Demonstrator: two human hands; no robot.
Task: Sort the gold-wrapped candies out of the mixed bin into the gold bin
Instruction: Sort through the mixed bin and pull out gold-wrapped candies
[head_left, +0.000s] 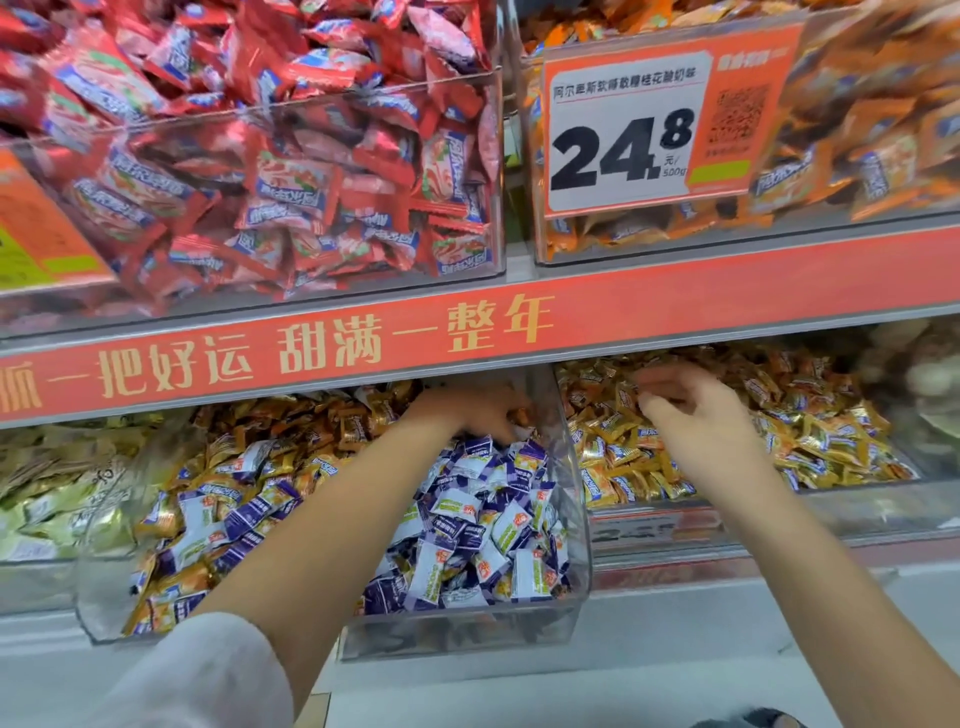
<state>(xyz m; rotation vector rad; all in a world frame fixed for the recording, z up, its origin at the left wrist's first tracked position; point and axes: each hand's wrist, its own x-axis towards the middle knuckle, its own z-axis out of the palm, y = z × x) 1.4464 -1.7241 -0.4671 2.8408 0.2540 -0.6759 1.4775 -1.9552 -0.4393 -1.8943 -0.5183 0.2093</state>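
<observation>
The mixed bin (574, 519) is a clear plastic box on the lower shelf, holding purple-and-white candies (483, 519) with gold-wrapped candies (291, 436) among them at the back and left. My left hand (478, 410) reaches deep into its far right corner, fingers curled round a gold candy (519, 415). To the right stands the gold bin (857, 488), full of gold-wrapped candies (623, 457). My right hand (696, 410) hovers over this pile, fingers loosely spread, with nothing visible in it.
A red shelf strip (467, 332) with gold lettering hangs just above both hands. Above it sit a bin of red candies (291, 182) and a bin of orange candies (857, 156) with a 24.8 price tag (623, 140). A bin of pale green candies (47, 483) lies at the left.
</observation>
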